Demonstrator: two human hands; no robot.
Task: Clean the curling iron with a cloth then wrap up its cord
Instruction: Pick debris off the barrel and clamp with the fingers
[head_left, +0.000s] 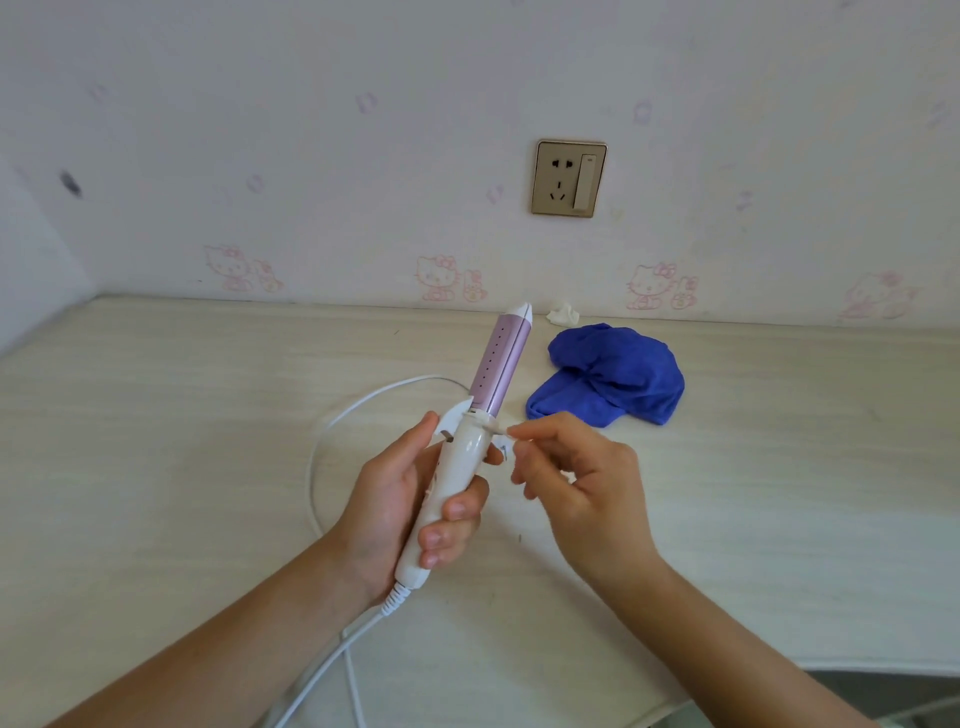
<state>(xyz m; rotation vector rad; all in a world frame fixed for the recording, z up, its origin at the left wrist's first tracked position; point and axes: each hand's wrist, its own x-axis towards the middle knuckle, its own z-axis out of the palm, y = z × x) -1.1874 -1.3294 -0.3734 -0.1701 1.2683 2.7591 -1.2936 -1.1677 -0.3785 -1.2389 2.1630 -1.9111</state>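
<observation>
1. The left hand (395, 499) grips the curling iron (498, 364) by its white handle, above the table (156, 415), with the lilac barrel tilted toward the wall (pink print on the handle is too small to read).
2. The right hand (587, 488) pinches a small tab at its collar.
3. The blue cloth (613, 379) lies crumpled behind, and the white cord (314, 457) loops on the table.

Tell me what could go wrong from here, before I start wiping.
1. The cord loops on the table and runs out of view below the left grip; it may snag when wrapped.
2. The right grip pinches a small tab at the collar of the iron; pulling could strain it.
3. The cloth lies apart behind; reaching it leaves the iron one-handed.
</observation>
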